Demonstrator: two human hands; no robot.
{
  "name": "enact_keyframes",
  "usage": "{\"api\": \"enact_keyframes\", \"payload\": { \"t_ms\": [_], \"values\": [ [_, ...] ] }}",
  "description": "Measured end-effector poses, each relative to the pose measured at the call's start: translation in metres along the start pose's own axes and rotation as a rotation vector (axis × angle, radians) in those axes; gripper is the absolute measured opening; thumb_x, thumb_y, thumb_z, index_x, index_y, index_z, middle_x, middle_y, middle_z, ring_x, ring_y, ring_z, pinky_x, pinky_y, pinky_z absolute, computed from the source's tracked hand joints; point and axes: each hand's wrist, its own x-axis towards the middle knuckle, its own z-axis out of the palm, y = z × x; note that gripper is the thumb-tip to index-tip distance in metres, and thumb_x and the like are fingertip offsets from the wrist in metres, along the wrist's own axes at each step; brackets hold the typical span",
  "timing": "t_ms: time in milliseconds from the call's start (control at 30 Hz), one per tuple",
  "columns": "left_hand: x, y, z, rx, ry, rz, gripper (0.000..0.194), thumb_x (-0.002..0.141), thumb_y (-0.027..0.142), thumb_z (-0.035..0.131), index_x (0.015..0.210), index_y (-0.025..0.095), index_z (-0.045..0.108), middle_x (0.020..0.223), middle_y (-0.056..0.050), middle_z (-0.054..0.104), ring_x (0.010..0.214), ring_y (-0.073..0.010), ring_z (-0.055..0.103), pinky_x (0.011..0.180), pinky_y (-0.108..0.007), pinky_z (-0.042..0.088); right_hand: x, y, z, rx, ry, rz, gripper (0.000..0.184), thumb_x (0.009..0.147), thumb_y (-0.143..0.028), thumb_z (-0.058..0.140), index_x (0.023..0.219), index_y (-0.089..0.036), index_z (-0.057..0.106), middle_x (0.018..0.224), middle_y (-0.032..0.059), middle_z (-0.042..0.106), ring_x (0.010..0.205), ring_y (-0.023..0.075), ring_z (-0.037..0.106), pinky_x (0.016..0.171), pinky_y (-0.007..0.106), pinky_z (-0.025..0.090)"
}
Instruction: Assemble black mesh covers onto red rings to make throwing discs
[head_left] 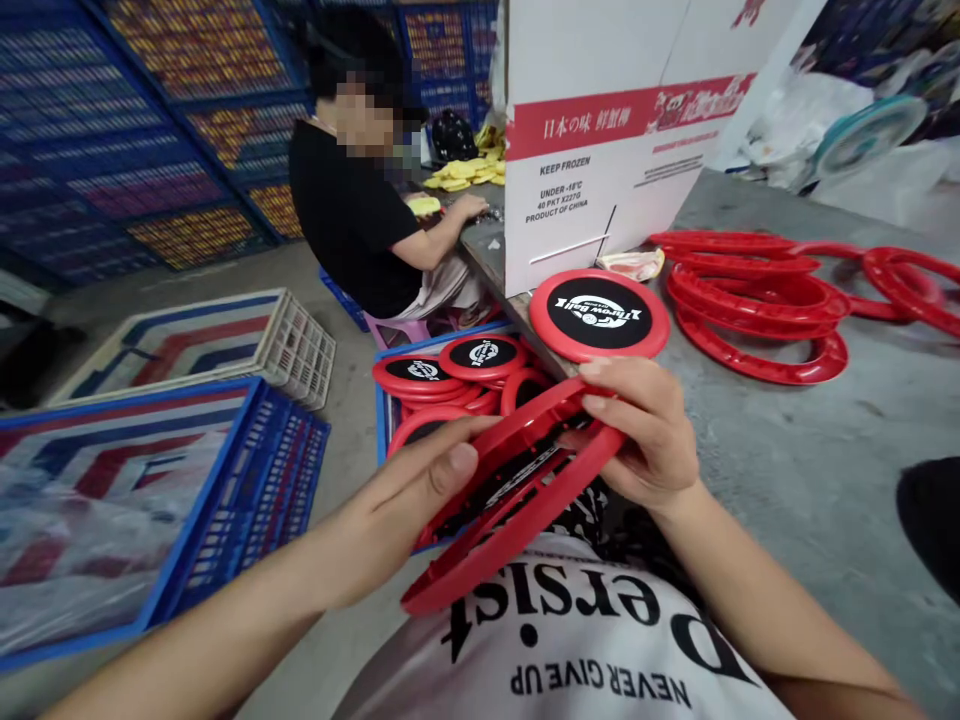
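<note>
Above my lap I hold two red plastic hoops of a throw-ball paddle (510, 540) at a tilt. Their edges meet at the upper right and gape apart toward the lower left, with black printed mesh visible between them. My right hand (649, 435) pinches the upper right rims between thumb and fingers. My left hand (409, 500) grips the upper left rim, thumb on the near side; its other fingers are partly hidden. Just beyond my right hand, a paddle (600, 335) with a black "Throw Ball" face lies at the table edge.
Several loose red rings (757, 300) lie on the grey table (772, 450). A white carton (600, 150) stands on it. Below the table edge, a blue crate (382, 405) holds several paddles. More crates (247, 490) stand at left. A person (360, 220) sits working beyond.
</note>
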Motion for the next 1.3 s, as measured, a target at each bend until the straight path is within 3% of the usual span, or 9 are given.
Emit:
{"api": "enact_keyframes", "payload": {
  "t_ms": [100, 200, 300, 433, 633, 767, 1067, 1200, 1300],
  "values": [
    [-0.003, -0.001, 0.005, -0.050, 0.020, -0.011, 0.059, 0.093, 0.064, 0.054, 0.139, 0.027, 0.062, 0.146, -0.006, 0.062, 0.136, -0.0347, 0.055, 0.118, -0.050, 0.043, -0.003, -0.009, -0.009, -0.020, 0.019, 0.054, 0.030, 0.082, -0.022, 0.075, 0.111, -0.023, 0.066, 0.101, 0.0054, 0.069, 0.090, 0.0241, 0.068, 0.080, 0.043, 0.055],
    [-0.005, 0.000, 0.006, 0.022, 0.012, 0.030, 0.061, 0.095, 0.064, 0.050, 0.141, 0.026, 0.058, 0.150, -0.007, 0.057, 0.136, -0.0350, 0.054, 0.117, -0.050, 0.043, -0.001, -0.018, -0.022, 0.099, -0.128, 0.094, 0.029, 0.083, -0.021, 0.073, 0.110, -0.022, 0.065, 0.087, 0.0018, 0.065, 0.075, 0.0177, 0.062, 0.068, 0.035, 0.051],
    [-0.004, 0.005, 0.003, 0.116, -0.084, 0.086, 0.056, 0.098, 0.060, 0.048, 0.144, 0.029, 0.053, 0.149, -0.005, 0.057, 0.131, -0.0318, 0.057, 0.115, -0.046, 0.045, 0.005, -0.022, -0.032, 0.202, -0.305, 0.099, 0.023, 0.088, -0.023, 0.070, 0.110, -0.018, 0.064, 0.088, 0.0039, 0.067, 0.076, 0.0173, 0.062, 0.068, 0.033, 0.049],
    [-0.001, 0.011, -0.001, 0.237, -0.140, 0.174, 0.048, 0.101, 0.050, 0.045, 0.144, 0.031, 0.050, 0.148, -0.004, 0.057, 0.131, -0.0286, 0.057, 0.113, -0.043, 0.047, 0.008, -0.022, -0.034, 0.282, -0.378, 0.168, 0.021, 0.093, -0.033, 0.069, 0.107, -0.018, 0.065, 0.083, 0.0022, 0.069, 0.074, 0.0164, 0.063, 0.073, 0.034, 0.048],
    [-0.002, 0.015, -0.009, 0.502, -0.276, 0.274, 0.050, 0.103, 0.042, 0.042, 0.152, 0.030, 0.042, 0.155, -0.005, 0.050, 0.139, -0.0288, 0.050, 0.116, -0.044, 0.044, 0.004, -0.026, -0.034, 0.265, -0.315, 0.194, 0.021, 0.092, -0.028, 0.071, 0.109, -0.017, 0.065, 0.087, 0.0040, 0.071, 0.076, 0.0164, 0.064, 0.072, 0.033, 0.047],
    [-0.007, 0.017, -0.007, 0.593, -0.246, 0.320, 0.049, 0.104, 0.040, 0.041, 0.152, 0.030, 0.042, 0.156, -0.003, 0.049, 0.141, -0.0294, 0.048, 0.117, -0.042, 0.044, -0.003, -0.035, -0.037, 0.152, -0.255, 0.204, 0.023, 0.092, -0.027, 0.070, 0.112, -0.019, 0.064, 0.090, 0.0039, 0.071, 0.078, 0.0177, 0.065, 0.070, 0.034, 0.047],
    [-0.019, 0.010, -0.001, 0.613, -0.244, 0.324, 0.052, 0.103, 0.044, 0.042, 0.154, 0.038, 0.036, 0.158, 0.004, 0.048, 0.144, -0.0280, 0.047, 0.121, -0.042, 0.040, -0.017, -0.050, -0.040, -0.055, -0.123, 0.238, 0.023, 0.087, -0.025, 0.073, 0.109, -0.020, 0.068, 0.093, 0.0040, 0.063, 0.086, 0.0208, 0.063, 0.077, 0.038, 0.050],
    [-0.017, 0.009, -0.002, 0.574, -0.270, 0.317, 0.051, 0.102, 0.045, 0.043, 0.153, 0.040, 0.039, 0.155, 0.003, 0.051, 0.141, -0.0275, 0.051, 0.119, -0.042, 0.043, -0.018, -0.049, -0.038, -0.038, -0.084, 0.189, 0.021, 0.089, -0.027, 0.070, 0.108, -0.020, 0.068, 0.084, -0.0002, 0.057, 0.069, 0.0147, 0.058, 0.061, 0.032, 0.046],
    [-0.013, 0.013, -0.002, 0.537, -0.328, 0.320, 0.050, 0.101, 0.045, 0.045, 0.151, 0.038, 0.041, 0.151, 0.001, 0.056, 0.137, -0.0272, 0.054, 0.113, -0.040, 0.049, -0.020, -0.049, -0.037, -0.079, -0.023, 0.158, 0.021, 0.090, -0.028, 0.070, 0.110, -0.022, 0.068, 0.083, -0.0009, 0.058, 0.067, 0.0141, 0.057, 0.062, 0.033, 0.047]
  ]
}}
